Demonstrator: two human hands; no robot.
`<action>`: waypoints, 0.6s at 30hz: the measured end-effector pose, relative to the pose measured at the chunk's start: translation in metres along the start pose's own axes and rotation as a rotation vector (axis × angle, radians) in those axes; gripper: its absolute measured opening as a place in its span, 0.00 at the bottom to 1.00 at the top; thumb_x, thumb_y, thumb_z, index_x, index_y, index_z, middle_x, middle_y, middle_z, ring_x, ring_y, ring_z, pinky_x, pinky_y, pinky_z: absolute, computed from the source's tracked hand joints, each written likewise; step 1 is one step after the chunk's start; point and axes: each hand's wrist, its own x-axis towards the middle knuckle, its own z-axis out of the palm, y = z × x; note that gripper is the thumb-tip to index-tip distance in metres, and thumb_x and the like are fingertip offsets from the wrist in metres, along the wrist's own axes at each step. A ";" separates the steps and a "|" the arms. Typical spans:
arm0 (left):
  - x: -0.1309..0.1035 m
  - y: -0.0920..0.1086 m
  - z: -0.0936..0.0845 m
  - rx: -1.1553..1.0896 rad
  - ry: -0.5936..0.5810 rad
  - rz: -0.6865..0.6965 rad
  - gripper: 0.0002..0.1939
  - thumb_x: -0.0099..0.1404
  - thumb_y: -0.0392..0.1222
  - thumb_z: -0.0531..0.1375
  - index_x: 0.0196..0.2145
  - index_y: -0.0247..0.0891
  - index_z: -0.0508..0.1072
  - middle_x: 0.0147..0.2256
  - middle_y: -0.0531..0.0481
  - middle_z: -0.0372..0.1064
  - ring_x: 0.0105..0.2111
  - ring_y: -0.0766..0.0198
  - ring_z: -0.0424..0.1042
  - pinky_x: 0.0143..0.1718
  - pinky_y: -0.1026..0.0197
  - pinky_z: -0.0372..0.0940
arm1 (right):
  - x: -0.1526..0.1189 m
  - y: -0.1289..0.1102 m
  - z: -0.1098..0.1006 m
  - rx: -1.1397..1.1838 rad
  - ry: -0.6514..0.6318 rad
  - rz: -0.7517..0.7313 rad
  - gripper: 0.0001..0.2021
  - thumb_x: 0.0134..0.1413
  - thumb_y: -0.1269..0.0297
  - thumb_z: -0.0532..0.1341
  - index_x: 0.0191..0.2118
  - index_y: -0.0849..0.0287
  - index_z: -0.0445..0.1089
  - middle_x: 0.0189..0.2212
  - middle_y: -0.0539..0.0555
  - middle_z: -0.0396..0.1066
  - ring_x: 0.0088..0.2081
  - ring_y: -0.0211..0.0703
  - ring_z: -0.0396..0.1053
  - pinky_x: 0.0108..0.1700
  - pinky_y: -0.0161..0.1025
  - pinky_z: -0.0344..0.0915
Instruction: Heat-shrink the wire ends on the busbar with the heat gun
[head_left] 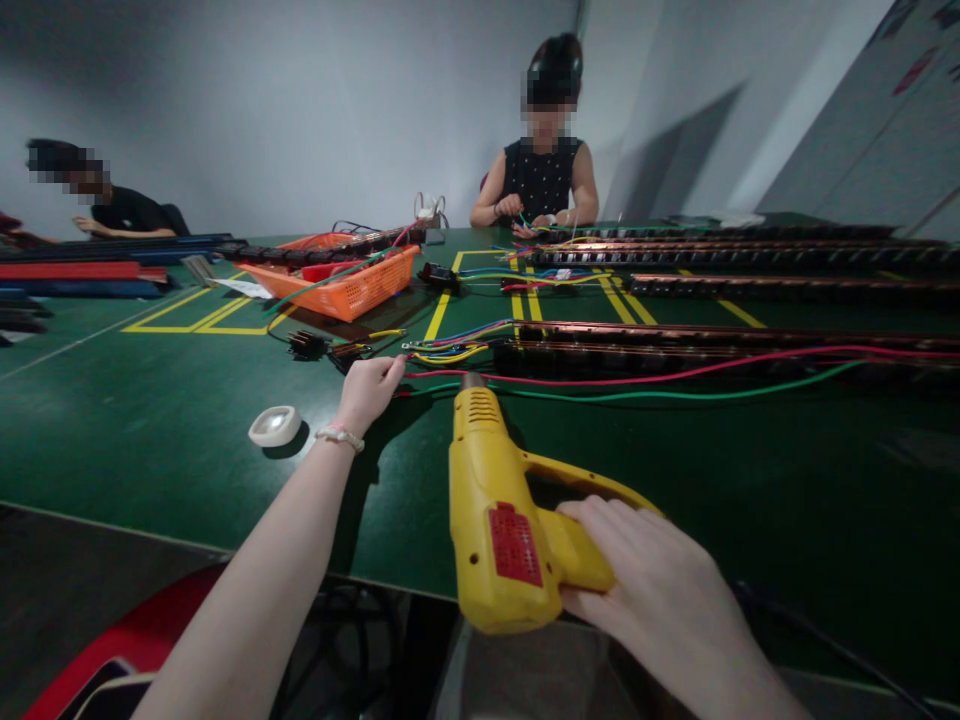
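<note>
Near, the right hand (656,575) grips a smooth yellow plastic heat gun (484,480) with a metal nozzle (473,381), over the green table (150,430). Farther left, the left hand (369,390) curls at thin coloured wires (454,358), its hold unclear; beyond, a perforated orange basket (367,290).

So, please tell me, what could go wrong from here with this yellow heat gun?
If the heat gun is hot, two risks stand out:
1. The left hand is near its nozzle, so a swing of the right hand, which holds the handle, might burn it.
2. The long red wire and green wire pass close by the nozzle in this view; their covering could perhaps scorch.
</note>
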 end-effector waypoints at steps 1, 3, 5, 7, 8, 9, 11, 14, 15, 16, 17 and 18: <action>0.000 0.000 0.000 -0.007 -0.005 -0.002 0.25 0.65 0.52 0.47 0.15 0.37 0.56 0.15 0.54 0.52 0.18 0.70 0.52 0.24 0.62 0.44 | -0.005 0.007 -0.003 -0.037 0.004 0.005 0.23 0.35 0.62 0.72 0.39 0.55 0.65 0.30 0.46 0.71 0.32 0.44 0.70 0.34 0.40 0.63; 0.000 0.000 0.000 -0.023 -0.023 -0.006 0.25 0.65 0.53 0.47 0.15 0.37 0.57 0.15 0.54 0.52 0.18 0.70 0.53 0.24 0.63 0.44 | -0.016 0.022 -0.009 -0.085 -0.021 0.008 0.21 0.40 0.61 0.69 0.42 0.54 0.64 0.32 0.46 0.72 0.33 0.43 0.71 0.34 0.39 0.63; -0.001 -0.001 0.001 -0.038 -0.043 -0.004 0.25 0.65 0.53 0.47 0.15 0.37 0.58 0.15 0.55 0.53 0.18 0.70 0.53 0.24 0.63 0.45 | -0.026 0.034 -0.015 -0.142 -0.010 0.027 0.18 0.44 0.59 0.66 0.42 0.54 0.63 0.32 0.47 0.72 0.33 0.43 0.71 0.33 0.39 0.63; -0.001 -0.001 0.002 -0.054 -0.058 0.011 0.25 0.65 0.53 0.47 0.15 0.37 0.58 0.15 0.55 0.52 0.18 0.70 0.53 0.24 0.63 0.45 | -0.033 0.043 -0.020 -0.196 0.001 0.057 0.15 0.47 0.56 0.63 0.41 0.54 0.63 0.31 0.48 0.72 0.32 0.44 0.72 0.32 0.39 0.63; -0.001 -0.001 0.002 -0.062 -0.062 0.017 0.25 0.64 0.53 0.47 0.15 0.37 0.57 0.15 0.55 0.52 0.18 0.70 0.53 0.24 0.63 0.45 | -0.035 0.047 -0.023 -0.215 -0.004 0.074 0.14 0.48 0.55 0.62 0.41 0.54 0.63 0.31 0.48 0.73 0.32 0.44 0.72 0.31 0.40 0.63; -0.001 -0.001 0.003 -0.070 -0.065 0.020 0.25 0.64 0.53 0.48 0.15 0.37 0.57 0.15 0.55 0.52 0.18 0.70 0.52 0.24 0.63 0.45 | -0.037 0.050 -0.024 -0.230 -0.020 0.093 0.14 0.49 0.54 0.61 0.40 0.53 0.64 0.31 0.48 0.73 0.32 0.45 0.72 0.31 0.40 0.63; 0.000 -0.001 0.003 -0.091 -0.073 0.018 0.25 0.65 0.54 0.48 0.15 0.37 0.57 0.15 0.55 0.52 0.18 0.70 0.52 0.23 0.63 0.45 | -0.039 0.053 -0.026 -0.252 -0.053 0.126 0.14 0.50 0.53 0.60 0.41 0.53 0.64 0.32 0.49 0.73 0.32 0.46 0.72 0.31 0.40 0.63; -0.001 0.000 0.002 -0.142 -0.097 0.030 0.26 0.65 0.56 0.47 0.16 0.36 0.59 0.15 0.55 0.52 0.19 0.70 0.52 0.23 0.63 0.45 | -0.041 0.056 -0.025 -0.273 -0.049 0.144 0.14 0.49 0.54 0.59 0.41 0.54 0.64 0.32 0.50 0.73 0.31 0.48 0.72 0.31 0.41 0.64; -0.001 0.001 0.002 -0.161 -0.110 0.045 0.26 0.65 0.56 0.47 0.16 0.36 0.60 0.16 0.55 0.53 0.19 0.70 0.52 0.24 0.63 0.46 | -0.041 0.056 -0.025 -0.274 -0.043 0.135 0.14 0.49 0.54 0.59 0.40 0.54 0.64 0.32 0.51 0.73 0.31 0.48 0.72 0.31 0.42 0.64; -0.001 0.001 0.002 -0.180 -0.125 0.062 0.26 0.65 0.56 0.47 0.17 0.36 0.59 0.16 0.55 0.53 0.19 0.70 0.53 0.24 0.63 0.46 | -0.041 0.056 -0.024 -0.272 -0.042 0.127 0.14 0.49 0.55 0.59 0.40 0.54 0.64 0.31 0.51 0.73 0.31 0.49 0.72 0.30 0.42 0.64; -0.001 0.002 0.001 -0.195 -0.140 0.076 0.25 0.65 0.56 0.48 0.17 0.36 0.59 0.17 0.55 0.53 0.20 0.70 0.53 0.24 0.63 0.47 | -0.042 0.056 -0.023 -0.274 -0.043 0.121 0.13 0.49 0.55 0.59 0.40 0.54 0.64 0.31 0.51 0.73 0.31 0.49 0.72 0.30 0.42 0.64; -0.001 0.002 0.001 -0.208 -0.156 0.085 0.25 0.65 0.57 0.48 0.17 0.37 0.58 0.17 0.55 0.53 0.21 0.70 0.53 0.24 0.63 0.47 | -0.042 0.055 -0.022 -0.280 -0.046 0.120 0.13 0.49 0.56 0.59 0.40 0.54 0.64 0.32 0.52 0.73 0.31 0.49 0.72 0.30 0.42 0.64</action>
